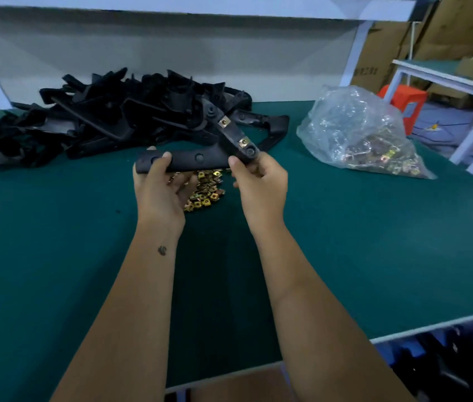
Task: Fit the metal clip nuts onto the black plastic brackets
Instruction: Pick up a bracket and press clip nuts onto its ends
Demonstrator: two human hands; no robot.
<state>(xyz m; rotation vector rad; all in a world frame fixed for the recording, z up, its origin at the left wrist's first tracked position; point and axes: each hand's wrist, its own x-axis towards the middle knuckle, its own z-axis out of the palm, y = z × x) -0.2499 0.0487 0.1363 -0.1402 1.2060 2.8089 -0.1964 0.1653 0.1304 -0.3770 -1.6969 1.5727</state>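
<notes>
The green table (374, 242) had loads of bare room near and right, out to its white near edge, with a big pile of black brackets (107, 120) far left and a clear bag of clip nuts (357, 132) far right. Both hands held one bracket (197, 159) up over the loose clip nuts (205, 190) mid-table, left hand (160, 192) wrapped on its left end, right hand (258, 184) pinching the bend, two nuts already on the far arm.

Loose clip nuts (205, 190) partly hidden behind left hand (161, 192); bag (357, 132) contents blurred.

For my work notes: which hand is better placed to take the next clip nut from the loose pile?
Probably the left hand: it grips the bracket directly above the loose clip nuts.
</notes>
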